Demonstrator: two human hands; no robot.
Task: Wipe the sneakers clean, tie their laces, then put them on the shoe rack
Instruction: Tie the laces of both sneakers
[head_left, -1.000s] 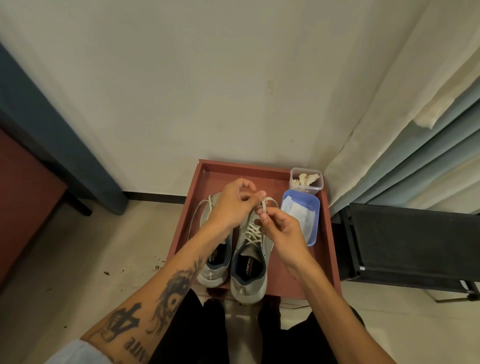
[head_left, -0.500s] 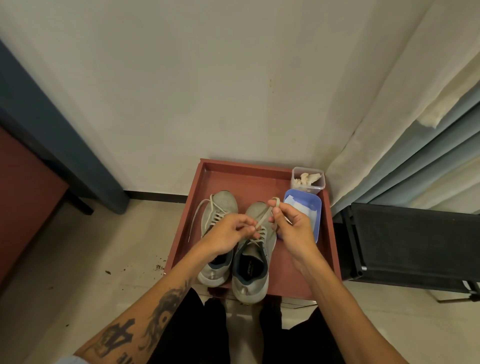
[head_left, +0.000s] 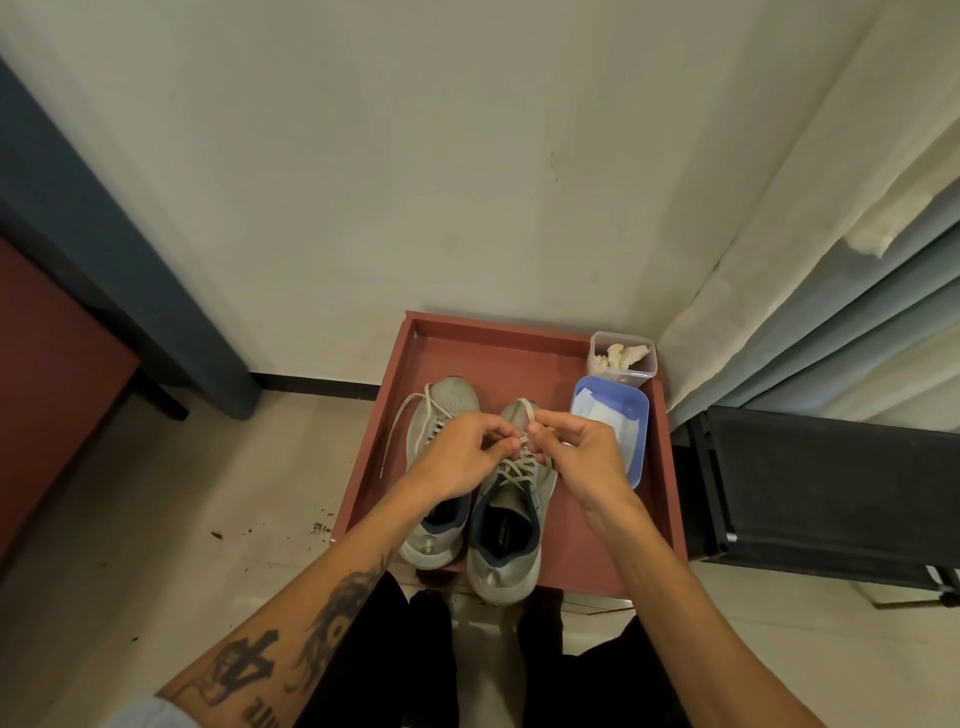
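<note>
We are looking down at a red-brown tray (head_left: 608, 545) set on the floor against the wall, with a dark fabric rack (head_left: 831, 493) standing just to its right, which we take to be the shoe rack. On the tray sit the two grey sneakers side by side, toes toward the wall: the left sneaker (head_left: 441, 467) and, nearer us, the right sneaker (head_left: 511, 540). At the tray's far right lie a blue tub (head_left: 613, 426) holding a white wipe and, beyond it, a clear box (head_left: 623, 358) of crumpled white material. Our left hand (head_left: 457, 457) and right hand (head_left: 587, 457) meet above the right sneaker's tongue, each grip pinched on its lace (head_left: 524, 410), a loop of which rises toward the toe. We judge the wiping finished or at least set aside, and the tying in mid-knot on this shoe. The left sneaker's lace (head_left: 397, 431) trails loose over the tray's left side, so that shoe is untied, and both shoes have yet to go on the rack.
</note>
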